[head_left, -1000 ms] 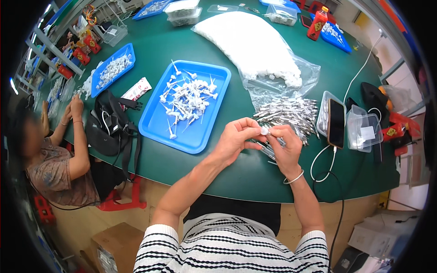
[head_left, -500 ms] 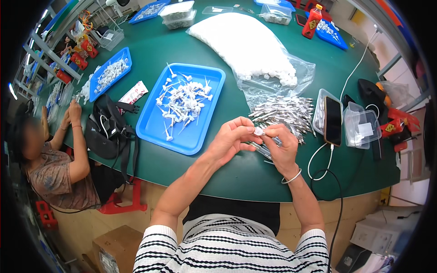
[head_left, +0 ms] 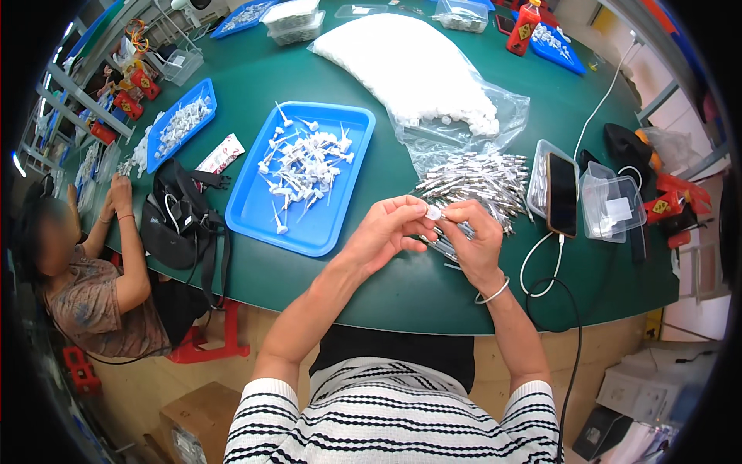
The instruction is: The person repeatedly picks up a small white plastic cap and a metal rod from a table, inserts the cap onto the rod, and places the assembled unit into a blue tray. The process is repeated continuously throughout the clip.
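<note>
A small white plastic piece (head_left: pixel 433 212) is pinched between the fingertips of both hands. My left hand (head_left: pixel 389 233) grips it from one side with thumb and forefinger, its other fingers curled loosely. From the other side my right hand (head_left: pixel 477 241) closes on the same piece; whether a thin metal rod is also in those fingers, I cannot tell. Just beyond the hands lies a heap of slim metal rods (head_left: pixel 483 179). To the left, a blue tray (head_left: pixel 305 241) holds several white pieces with thin spikes sticking out.
A big clear bag of white pieces (head_left: pixel 410 66) lies beyond the rods. Right of them are a phone (head_left: pixel 563 195) with a cable and clear plastic boxes (head_left: pixel 610 209). At left are a black bag (head_left: pixel 166 228), another blue tray (head_left: pixel 185 124) and a seated person (head_left: pixel 100 286).
The whole view has shifted slightly, so things sit a little further left and up. Both hands keep hold of the white piece, with only small finger movement.
</note>
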{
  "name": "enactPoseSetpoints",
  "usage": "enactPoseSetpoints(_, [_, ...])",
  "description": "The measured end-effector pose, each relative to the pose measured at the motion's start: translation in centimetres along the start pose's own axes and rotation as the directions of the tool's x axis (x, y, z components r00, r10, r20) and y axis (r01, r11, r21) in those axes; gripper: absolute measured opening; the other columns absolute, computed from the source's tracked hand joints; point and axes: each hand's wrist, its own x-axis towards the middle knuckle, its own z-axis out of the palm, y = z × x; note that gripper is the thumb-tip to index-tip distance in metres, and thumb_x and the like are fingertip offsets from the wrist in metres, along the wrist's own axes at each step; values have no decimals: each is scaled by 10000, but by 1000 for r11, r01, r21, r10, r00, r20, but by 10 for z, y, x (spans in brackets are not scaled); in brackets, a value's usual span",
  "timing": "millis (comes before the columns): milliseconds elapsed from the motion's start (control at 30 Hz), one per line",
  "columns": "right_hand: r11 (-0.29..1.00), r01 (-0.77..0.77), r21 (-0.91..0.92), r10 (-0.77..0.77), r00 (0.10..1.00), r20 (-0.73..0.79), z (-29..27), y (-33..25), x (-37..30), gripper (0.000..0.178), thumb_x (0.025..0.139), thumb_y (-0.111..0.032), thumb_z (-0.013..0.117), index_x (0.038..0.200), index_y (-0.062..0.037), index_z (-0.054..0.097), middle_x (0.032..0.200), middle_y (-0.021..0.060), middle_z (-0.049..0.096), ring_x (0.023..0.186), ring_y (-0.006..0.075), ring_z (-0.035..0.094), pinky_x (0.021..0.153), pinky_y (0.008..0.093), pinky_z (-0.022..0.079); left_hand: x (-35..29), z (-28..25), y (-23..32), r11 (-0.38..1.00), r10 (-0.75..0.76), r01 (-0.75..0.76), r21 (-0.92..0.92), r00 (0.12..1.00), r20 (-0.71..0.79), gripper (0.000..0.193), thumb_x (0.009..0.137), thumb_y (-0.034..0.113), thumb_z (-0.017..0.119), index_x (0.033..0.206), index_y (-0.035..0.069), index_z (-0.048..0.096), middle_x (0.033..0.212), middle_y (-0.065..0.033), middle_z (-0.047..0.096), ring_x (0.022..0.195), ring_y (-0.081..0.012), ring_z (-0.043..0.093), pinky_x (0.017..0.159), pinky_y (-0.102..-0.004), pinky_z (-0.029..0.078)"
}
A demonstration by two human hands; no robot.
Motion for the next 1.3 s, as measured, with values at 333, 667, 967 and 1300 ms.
enactPoseSetpoints(333, [989, -48, 138, 47, 999, 14, -1, 6, 0, 118, 743, 50, 713, 819, -5, 642, 796, 76, 641, 704, 160, 606, 618, 268, 471, -4, 8, 5, 989, 75, -73, 128, 997, -11, 179, 921, 154, 556, 1019, 5, 576, 838, -78, 638, 722, -146, 652, 543, -248, 566])
enactPoseSetpoints(667, [977, -121, 177, 108, 991, 82, 1, 3, 0, 115, 749, 16, 738, 826, -8, 657, 814, 67, 644, 728, 140, 607, 639, 255, 474, -2, 7, 7, 968, 140, -129, 213, 989, -39, 157, 905, 131, 590, 969, -11, 607, 841, -80, 641, 697, -130, 642, 543, -228, 557])
enactPoseSetpoints(967, [881, -294, 371, 257, 955, 146, 3, 10, -4, 124, 759, 27, 730, 869, -12, 686, 843, 48, 649, 777, 111, 600, 686, 241, 474, -3, 5, 3, 967, 158, -148, 207, 987, -32, 150, 922, 144, 595, 939, -2, 627, 821, -76, 648, 688, -124, 639, 561, -214, 550])
enactPoseSetpoints(1300, [891, -261, 372, 235, 965, 115, 3, 12, -3, 133, 750, 35, 731, 865, -14, 687, 849, 54, 662, 770, 117, 603, 669, 239, 469, -8, 7, 9, 851, 291, -245, 464, 956, -28, 156, 913, 99, 607, 990, -33, 640, 882, -96, 675, 724, -120, 655, 599, -216, 544])
